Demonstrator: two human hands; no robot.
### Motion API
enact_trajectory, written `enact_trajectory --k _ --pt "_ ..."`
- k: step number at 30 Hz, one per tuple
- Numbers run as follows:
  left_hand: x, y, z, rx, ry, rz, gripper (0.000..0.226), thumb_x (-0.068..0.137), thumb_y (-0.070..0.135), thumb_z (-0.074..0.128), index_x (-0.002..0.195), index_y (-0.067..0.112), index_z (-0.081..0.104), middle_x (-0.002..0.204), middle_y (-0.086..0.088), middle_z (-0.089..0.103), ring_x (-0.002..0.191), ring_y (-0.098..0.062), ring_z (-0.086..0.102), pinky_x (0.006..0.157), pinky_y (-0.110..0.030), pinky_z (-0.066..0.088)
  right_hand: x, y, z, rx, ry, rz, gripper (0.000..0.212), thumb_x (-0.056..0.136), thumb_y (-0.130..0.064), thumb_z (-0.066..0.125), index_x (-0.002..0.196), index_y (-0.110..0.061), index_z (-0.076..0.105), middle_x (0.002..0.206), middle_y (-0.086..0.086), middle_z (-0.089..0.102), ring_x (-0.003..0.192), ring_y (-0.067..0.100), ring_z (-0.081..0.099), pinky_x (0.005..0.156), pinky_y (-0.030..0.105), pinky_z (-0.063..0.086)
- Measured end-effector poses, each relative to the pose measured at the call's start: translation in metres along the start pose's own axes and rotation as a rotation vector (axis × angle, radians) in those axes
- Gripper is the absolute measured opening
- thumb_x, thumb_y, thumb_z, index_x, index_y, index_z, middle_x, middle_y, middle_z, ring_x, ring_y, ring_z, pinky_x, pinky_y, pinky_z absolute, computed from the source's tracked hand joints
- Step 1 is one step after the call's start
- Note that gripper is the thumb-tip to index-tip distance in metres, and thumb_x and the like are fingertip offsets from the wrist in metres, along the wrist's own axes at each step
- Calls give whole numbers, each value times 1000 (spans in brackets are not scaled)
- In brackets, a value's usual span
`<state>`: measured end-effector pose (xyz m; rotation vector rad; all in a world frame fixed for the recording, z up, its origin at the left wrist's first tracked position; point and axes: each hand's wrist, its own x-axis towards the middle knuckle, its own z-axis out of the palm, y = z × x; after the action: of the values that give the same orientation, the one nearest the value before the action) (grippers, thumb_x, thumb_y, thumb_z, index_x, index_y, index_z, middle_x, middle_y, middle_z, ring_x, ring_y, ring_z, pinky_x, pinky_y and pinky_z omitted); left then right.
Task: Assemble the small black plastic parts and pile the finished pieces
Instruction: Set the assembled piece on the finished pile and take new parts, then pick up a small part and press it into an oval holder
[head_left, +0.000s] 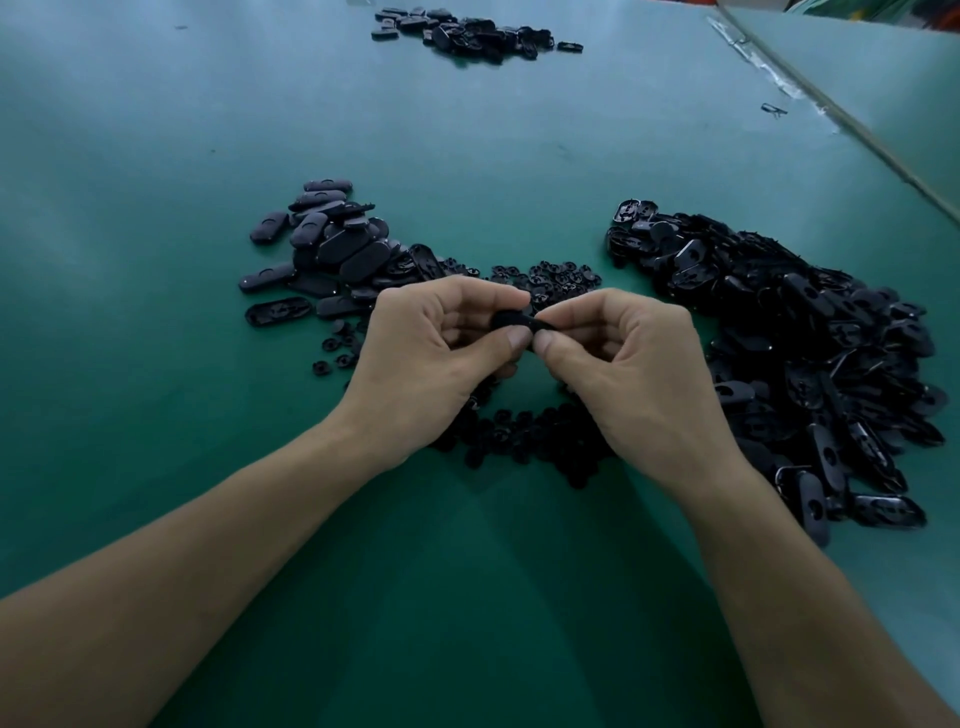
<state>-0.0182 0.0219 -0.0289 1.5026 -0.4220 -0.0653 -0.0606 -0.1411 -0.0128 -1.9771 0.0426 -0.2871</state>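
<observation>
Pinching one small black part between both hands: left hand and right hand each clamp an end, thumb against forefinger, grip closed on it. Wrists angled inward, part held over loose round pieces, between left pile and right pile on the surface.

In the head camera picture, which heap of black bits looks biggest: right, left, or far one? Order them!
1. right heap
2. left heap
3. far heap, though distance from the camera makes that unsure.
</observation>
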Motion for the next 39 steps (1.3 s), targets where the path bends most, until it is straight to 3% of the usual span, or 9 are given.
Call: enact_trajectory --k 16,19,22,24,33,39 --pt "-1 1 0 4 55 11 24 80 -9 77 90 13 74 71 0 74 60 -12 68 60 -23 58 -1 -9 -3 -76 5 9 8 89 -17 73 86 -25 76 74 -9 75 71 9 71 73 33 59" --pt "-2 2 0 -23 91 33 21 85 -6 73 94 13 74 74 -3 72 61 -15 67 62 -31 61 0 -7 -12 -339 146 -13 14 95 -28 64 104 -26 76 90 -10 73 87 6 67 84 21 51" --pt "-2 4 1 -93 117 35 19 89 -6 70 96 12 73 75 -4 69 66 -16 65 63 -30 60 1 2 -22 -797 184 94 36 101 -31 53 132 -17 62 126 11 56 116 30 48 100 33 34" --pt "-1 6 1 -142 128 27 18 90 -6 68 96 10 72 74 -2 70 68 -15 66 63 -27 59 0 6 -25 -929 155 221 42 102 -34 50 138 -13 57 134 15 48 121 36 40 100 41 34" --pt "16 15 -11 -309 337 -106 10 94 -4 63 96 5 68 75 -2 69 68 -12 66 66 -24 58 0 4 -27 -863 206 200 29 99 -24 57 127 -19 67 121 16 60 110 36 55 94 45 48" --pt "32 12 -28 -440 570 -180 15 98 -4 57 107 6 63 95 -11 61 75 -10 64 73 -23 58 3 3 -27 -811 213 224 36 97 -23 60 132 -15 62 118 13 66 111 36 58 97 48 49"
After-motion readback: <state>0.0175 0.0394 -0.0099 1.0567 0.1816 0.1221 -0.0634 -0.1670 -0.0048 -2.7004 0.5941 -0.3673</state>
